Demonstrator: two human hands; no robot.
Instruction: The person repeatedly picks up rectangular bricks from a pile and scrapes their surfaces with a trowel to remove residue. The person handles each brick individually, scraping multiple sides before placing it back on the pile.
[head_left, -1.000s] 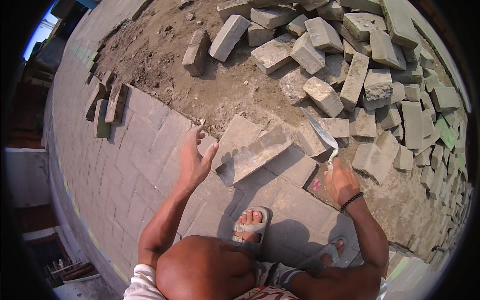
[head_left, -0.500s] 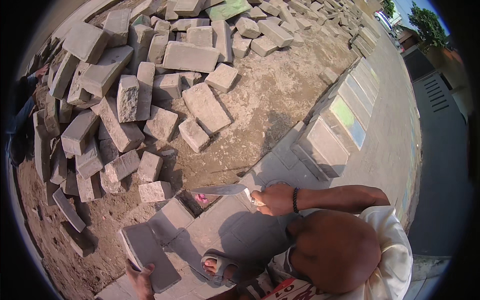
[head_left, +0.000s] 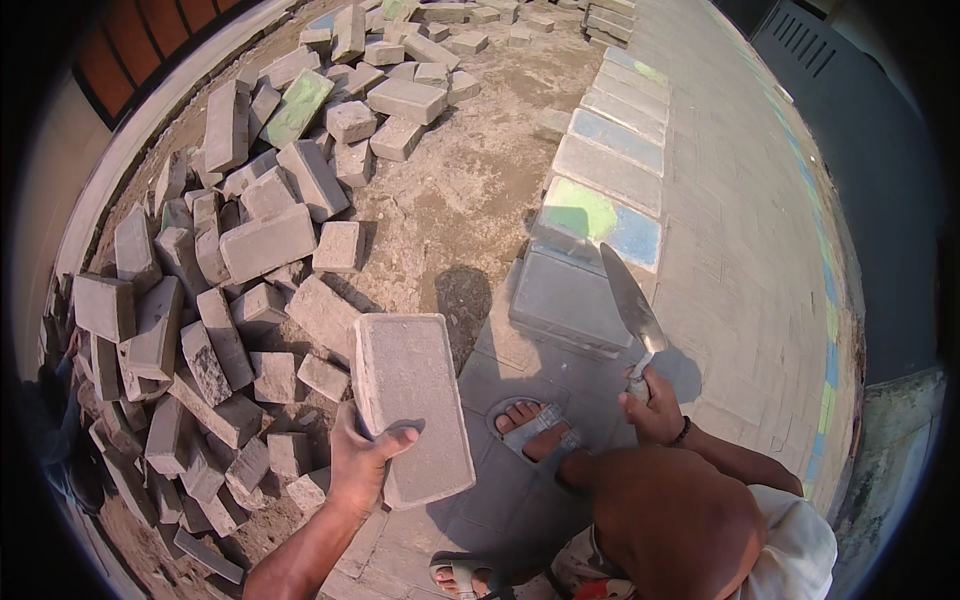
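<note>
My left hand [head_left: 362, 455] grips a grey concrete paving block [head_left: 415, 400] by its left side, thumb across the broad face. The block is held up in front of the rubble, its long side nearly upright. In my right hand [head_left: 655, 410] is a trowel [head_left: 632, 300], held by its handle with the blade pointing up and away. The blade overlaps the near end of a row of stacked blocks [head_left: 608, 165], some painted green and blue. A shadowed grey block [head_left: 570, 300] lies at that end, beside the trowel.
A heap of loose paving blocks [head_left: 268, 243] covers the left side. Bare dirt [head_left: 440, 210] lies between it and the stacked row. Laid paving [head_left: 710, 250] runs along the right, beside a grey gate [head_left: 850, 180]. My sandalled foot [head_left: 535, 430] stands on the paving.
The view has turned. My left hand has lifted the paving block up and to the right. The trowel has swung from pointing left, low over the paving, to pointing upward near the stacked row.
</note>
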